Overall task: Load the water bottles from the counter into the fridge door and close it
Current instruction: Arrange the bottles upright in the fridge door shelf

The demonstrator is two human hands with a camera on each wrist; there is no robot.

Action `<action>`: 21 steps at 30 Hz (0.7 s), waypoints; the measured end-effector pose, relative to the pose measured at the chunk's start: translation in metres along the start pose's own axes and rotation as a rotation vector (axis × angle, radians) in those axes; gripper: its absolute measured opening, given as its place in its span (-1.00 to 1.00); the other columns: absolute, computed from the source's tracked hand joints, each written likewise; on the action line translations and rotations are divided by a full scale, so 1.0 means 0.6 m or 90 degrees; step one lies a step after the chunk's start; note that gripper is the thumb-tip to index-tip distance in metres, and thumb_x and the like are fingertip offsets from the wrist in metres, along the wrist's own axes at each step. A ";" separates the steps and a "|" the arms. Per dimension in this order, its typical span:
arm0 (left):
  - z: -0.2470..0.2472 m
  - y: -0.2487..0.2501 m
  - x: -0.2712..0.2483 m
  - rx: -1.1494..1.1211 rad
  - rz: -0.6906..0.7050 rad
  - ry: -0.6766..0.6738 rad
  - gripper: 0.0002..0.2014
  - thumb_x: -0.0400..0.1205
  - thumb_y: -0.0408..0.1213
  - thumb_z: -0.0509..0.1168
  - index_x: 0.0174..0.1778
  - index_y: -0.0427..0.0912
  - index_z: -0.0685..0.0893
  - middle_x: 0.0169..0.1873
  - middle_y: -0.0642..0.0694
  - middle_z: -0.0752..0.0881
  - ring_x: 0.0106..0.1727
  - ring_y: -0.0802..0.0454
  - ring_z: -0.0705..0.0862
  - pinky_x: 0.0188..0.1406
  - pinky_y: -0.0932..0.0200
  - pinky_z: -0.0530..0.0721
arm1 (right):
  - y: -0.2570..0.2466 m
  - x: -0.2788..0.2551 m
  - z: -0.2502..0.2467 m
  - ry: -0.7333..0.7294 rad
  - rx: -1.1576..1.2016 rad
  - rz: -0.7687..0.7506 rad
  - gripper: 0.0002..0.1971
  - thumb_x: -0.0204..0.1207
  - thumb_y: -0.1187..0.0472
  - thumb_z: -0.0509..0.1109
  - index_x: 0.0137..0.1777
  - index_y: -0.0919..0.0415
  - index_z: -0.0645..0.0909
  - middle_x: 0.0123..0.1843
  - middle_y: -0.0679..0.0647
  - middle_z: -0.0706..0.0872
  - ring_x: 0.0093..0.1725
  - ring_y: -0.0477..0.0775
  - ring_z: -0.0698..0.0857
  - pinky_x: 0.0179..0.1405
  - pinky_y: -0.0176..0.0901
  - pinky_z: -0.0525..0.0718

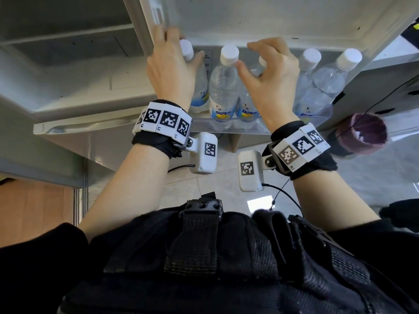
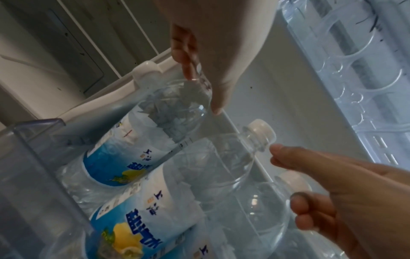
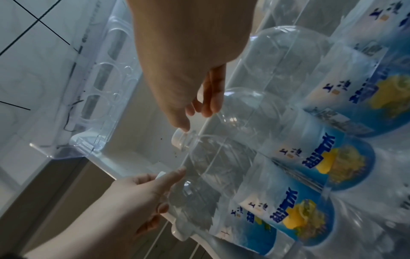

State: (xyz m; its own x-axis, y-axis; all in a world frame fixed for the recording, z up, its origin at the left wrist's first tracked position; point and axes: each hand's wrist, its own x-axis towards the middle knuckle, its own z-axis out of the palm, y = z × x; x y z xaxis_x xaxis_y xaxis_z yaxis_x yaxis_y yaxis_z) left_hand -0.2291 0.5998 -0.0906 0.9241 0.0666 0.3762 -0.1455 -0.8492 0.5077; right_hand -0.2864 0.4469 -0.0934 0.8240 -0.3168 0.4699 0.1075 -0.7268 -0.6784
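Bottles (image 1: 223,87) stand in my fridge door shelf (image 1: 249,130). My left hand (image 1: 170,71) grips the leftmost bottle (image 1: 199,85). My right hand (image 1: 267,73) hovers loose, holding nothing.

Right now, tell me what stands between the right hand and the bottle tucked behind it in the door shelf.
Nothing visible does. The right hand hovers with loosely curled fingers just above the partly hidden bottle. The neighbouring bottle stands beside it, not in the way. The left hand holds the end bottle near the door's hinge side.
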 end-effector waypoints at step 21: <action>-0.029 -0.026 0.019 -0.138 0.164 -0.178 -0.61 0.51 -0.13 0.47 0.19 -0.25 0.65 0.13 -0.23 0.72 0.15 -0.12 0.66 0.16 0.14 0.53 | -0.012 0.005 0.049 -0.075 0.065 0.006 -0.60 0.47 0.07 0.41 0.22 0.30 0.58 0.02 0.22 0.72 -0.19 0.22 0.72 -0.17 0.25 0.74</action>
State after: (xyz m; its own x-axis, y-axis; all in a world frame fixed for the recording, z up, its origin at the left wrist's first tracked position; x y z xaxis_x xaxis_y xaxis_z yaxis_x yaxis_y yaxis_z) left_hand -0.2226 0.6226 -0.0809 0.9036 -0.3028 0.3030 -0.4273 -0.6876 0.5871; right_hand -0.2686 0.4692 -0.1036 0.8844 -0.2455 0.3970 0.1496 -0.6566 -0.7392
